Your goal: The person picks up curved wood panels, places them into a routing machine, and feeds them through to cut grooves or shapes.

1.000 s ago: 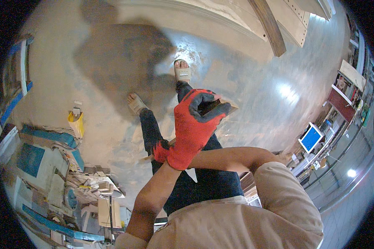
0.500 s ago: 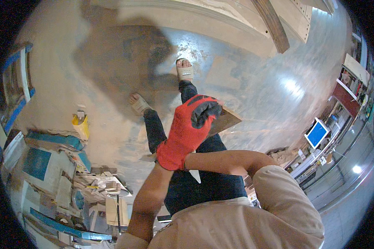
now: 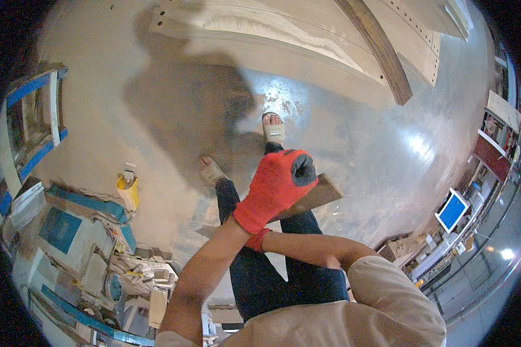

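Observation:
My left hand (image 3: 279, 184) wears a red glove with dark-coated fingers. It is curled closed at the edge of a flat brown wooden board (image 3: 321, 195), which sticks out to its right with a squared end. Lower down, my right hand (image 3: 258, 239) shows only a strip of red glove at the wrist. The left forearm and glove cover the rest of it, so its fingers are hidden. Both hands are in front of my dark trousers (image 3: 260, 283), above the floor.
Large pale panels (image 3: 283, 46) lie at the far side with a curved brown wooden strip (image 3: 382, 52) across them. A yellow container (image 3: 128, 192) stands on the left. Nearer left is a teal-and-grey machine (image 3: 63, 228) beside wood offcuts (image 3: 150, 274). A blue-and-white framed panel (image 3: 452, 210) is at right.
The view has shifted, so the floor and panels sit lower in it. My left hand has moved off my right wrist, baring some red glove there and more of the wooden board.

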The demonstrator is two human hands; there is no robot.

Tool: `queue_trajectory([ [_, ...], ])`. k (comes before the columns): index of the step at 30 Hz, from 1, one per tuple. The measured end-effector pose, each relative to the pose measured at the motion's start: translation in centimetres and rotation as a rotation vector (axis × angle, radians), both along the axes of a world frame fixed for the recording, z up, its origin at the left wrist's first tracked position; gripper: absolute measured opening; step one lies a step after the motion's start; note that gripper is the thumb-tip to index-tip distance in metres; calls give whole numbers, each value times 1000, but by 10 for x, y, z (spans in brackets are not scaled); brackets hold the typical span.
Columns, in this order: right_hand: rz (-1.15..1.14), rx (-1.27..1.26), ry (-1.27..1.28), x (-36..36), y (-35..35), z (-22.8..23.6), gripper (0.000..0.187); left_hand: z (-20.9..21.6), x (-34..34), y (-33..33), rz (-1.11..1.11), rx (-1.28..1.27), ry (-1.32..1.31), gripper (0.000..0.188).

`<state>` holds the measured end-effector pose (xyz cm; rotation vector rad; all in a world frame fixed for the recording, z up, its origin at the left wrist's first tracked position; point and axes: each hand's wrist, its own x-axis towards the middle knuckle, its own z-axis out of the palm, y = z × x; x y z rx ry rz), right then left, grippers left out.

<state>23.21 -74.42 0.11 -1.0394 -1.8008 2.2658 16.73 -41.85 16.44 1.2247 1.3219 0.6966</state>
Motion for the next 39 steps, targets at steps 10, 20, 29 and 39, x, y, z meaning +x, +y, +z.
queue_trajectory([
  [10, 279, 833, -891, 54, 377, -121, 64, -81, -57, -25, 516, 55, 378, 40],
  [20, 33, 1317, -963, 116, 493, -226, 52, -135, -20, -94, 586, -182, 432, 72],
  [29, -619, 1588, -856, 216, 531, -29, 67, -102, 6, -125, 367, -342, 470, 32],
  [39, -582, 1088, -717, 274, 632, 32, 71, -26, 29, -166, 278, -290, 504, 66],
])
